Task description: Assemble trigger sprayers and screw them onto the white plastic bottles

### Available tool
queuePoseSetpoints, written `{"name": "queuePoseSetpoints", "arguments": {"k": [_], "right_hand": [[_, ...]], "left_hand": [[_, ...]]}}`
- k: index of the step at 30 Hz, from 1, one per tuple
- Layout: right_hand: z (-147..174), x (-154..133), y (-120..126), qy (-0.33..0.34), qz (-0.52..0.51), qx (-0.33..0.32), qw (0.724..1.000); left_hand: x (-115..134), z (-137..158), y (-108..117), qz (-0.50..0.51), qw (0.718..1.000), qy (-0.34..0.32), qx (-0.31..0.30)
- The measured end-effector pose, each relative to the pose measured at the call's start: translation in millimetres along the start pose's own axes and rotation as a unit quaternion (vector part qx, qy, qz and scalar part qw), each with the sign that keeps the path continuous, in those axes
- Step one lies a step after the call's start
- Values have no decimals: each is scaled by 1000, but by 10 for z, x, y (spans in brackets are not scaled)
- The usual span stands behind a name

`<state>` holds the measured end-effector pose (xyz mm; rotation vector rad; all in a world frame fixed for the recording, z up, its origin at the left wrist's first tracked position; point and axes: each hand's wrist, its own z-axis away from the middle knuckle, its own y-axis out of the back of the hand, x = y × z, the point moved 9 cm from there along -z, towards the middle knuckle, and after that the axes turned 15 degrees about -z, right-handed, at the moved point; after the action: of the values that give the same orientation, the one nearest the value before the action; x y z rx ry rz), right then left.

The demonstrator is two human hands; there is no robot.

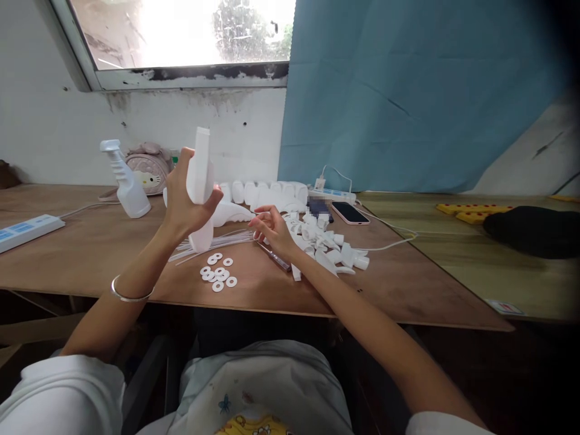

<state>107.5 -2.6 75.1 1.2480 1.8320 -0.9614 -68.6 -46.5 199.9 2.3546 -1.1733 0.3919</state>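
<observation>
My left hand (188, 202) is raised over the table, closed around a white plastic spray bottle (200, 175) that points toward me; its exact shape is partly hidden by my fingers. My right hand (274, 232) is lower, fingertips pinched together near the narrow neck of a white bottle (231, 212). What the fingertips hold, if anything, is too small to make out. Beneath the hands lie thin white tubes (226, 238) and a slim metal tool (277, 260). Several white ring washers (219, 273) are scattered nearer the table's front edge.
A pile of white sprayer heads (324, 241) lies right of my right hand. White bottles (267, 193) line the back. A spray bottle (131, 187) stands left before a pink bag (149, 169). A phone (350, 212), cables and power strips (31, 231) also lie around.
</observation>
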Motion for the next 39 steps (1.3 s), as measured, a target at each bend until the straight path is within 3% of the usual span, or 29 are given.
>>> {"name": "queuePoseSetpoints", "arguments": {"k": [3, 5, 8, 10, 13, 18, 21, 24, 27, 31, 37, 39], "right_hand": [[22, -1, -147, -2, -10, -70, 998], [68, -6, -283, -17, -40, -137, 990], [182, 36, -465, -86, -105, -228, 964], [249, 75, -520, -137, -128, -257, 948], [232, 71, -462, -147, -130, -223, 955], [109, 9, -282, -81, -59, -115, 988], [71, -34, -230, -34, -9, -81, 996], [84, 25, -249, -60, -43, -101, 992], [126, 123, -270, -119, -97, -130, 980], [195, 249, -298, -196, -150, -167, 954], [266, 356, -327, -241, -160, -225, 930], [269, 355, -334, -240, -161, -230, 929]], "left_hand": [[153, 119, -239, 125, 982, -7, -141], [249, 218, -351, 202, 960, 14, -192], [407, 272, -429, 259, 943, 11, -206], [441, 242, -446, 265, 944, 14, -195], [349, 173, -461, 260, 947, 54, -179], [61, 163, -494, 259, 940, 148, -166], [-40, 184, -488, 250, 942, 165, -149], [-66, 201, -555, 248, 936, 161, -191], [-53, 233, -679, 282, 905, 155, -277], [90, 237, -736, 349, 866, 76, -349], [122, 265, -743, 275, 878, -3, -392], [167, 298, -726, 276, 870, -12, -409]]}}
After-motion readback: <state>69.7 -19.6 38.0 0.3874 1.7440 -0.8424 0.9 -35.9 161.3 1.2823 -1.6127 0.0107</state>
